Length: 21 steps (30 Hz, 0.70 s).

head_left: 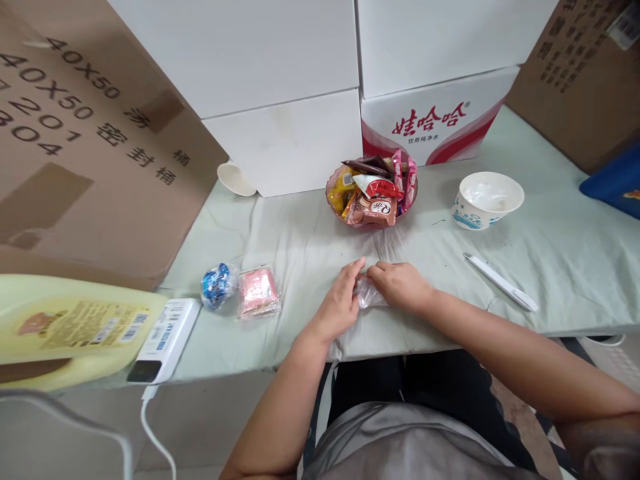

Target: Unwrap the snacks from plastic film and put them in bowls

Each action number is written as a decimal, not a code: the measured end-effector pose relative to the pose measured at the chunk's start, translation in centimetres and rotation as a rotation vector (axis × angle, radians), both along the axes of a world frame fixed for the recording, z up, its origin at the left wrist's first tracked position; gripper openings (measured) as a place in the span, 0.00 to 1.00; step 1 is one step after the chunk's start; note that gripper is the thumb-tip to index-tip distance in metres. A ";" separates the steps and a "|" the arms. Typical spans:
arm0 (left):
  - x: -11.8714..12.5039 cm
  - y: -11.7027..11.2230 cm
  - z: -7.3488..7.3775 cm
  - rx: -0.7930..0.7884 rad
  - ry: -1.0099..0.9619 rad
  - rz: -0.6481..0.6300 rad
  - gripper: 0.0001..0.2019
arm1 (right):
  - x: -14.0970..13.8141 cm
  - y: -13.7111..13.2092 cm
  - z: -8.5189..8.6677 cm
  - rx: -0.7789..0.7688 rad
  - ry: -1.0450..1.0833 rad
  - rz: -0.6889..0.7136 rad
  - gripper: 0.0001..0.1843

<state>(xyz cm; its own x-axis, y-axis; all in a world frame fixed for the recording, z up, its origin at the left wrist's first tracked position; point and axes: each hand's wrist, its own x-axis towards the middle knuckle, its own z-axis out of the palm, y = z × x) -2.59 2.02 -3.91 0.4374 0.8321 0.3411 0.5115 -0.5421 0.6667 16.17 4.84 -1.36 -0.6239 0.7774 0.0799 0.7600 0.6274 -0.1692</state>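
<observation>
Both of my hands meet near the table's front edge, around a crumpled clear plastic bag [369,295]. My left hand [341,300] has its fingers closed on the bag's left side. My right hand [401,285] grips the bag from the right, its fingers curled down. Whatever the bag may hold is hidden by my fingers. Just beyond them stands a pink bowl [370,225] heaped with wrapped snacks [376,190]. To the left lie a pink snack packet [259,291] in clear wrap and a blue ball-like item [217,287] in clear plastic.
A paper cup [487,200] with clear plastic inside and a white utility knife [501,283] are on the right. White boxes [295,140] form a wall behind. At left are a cardboard box [100,147], a yellow jug [75,333] and a cabled white power bank [165,340].
</observation>
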 end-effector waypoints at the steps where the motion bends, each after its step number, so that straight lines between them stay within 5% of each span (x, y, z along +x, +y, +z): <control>1: 0.0 0.0 0.1 -0.002 -0.013 0.022 0.37 | -0.2 0.3 -0.3 -0.018 -0.017 -0.037 0.14; 8: 0.2 0.0 0.9 0.079 0.114 0.170 0.07 | -0.7 0.1 -1.1 -0.035 0.024 -0.095 0.15; 12: 0.2 0.3 0.5 0.093 0.233 0.313 0.06 | 0.3 0.9 -1.1 0.003 0.085 -0.161 0.14; 16: 0.2 0.4 0.4 0.094 0.251 0.304 0.08 | 2.0 1.7 -1.0 0.189 0.269 -0.250 0.11; 21: 0.2 0.6 0.4 0.107 0.266 0.312 0.07 | 1.7 1.1 -1.1 0.137 0.469 0.215 0.10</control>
<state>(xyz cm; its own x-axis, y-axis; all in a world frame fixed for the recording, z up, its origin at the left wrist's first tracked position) -2.38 2.61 -3.52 0.2540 0.9048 0.3417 0.8088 -0.3924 0.4380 17.86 5.98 -2.42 -0.6413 0.5985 0.4801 0.4739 0.8011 -0.3657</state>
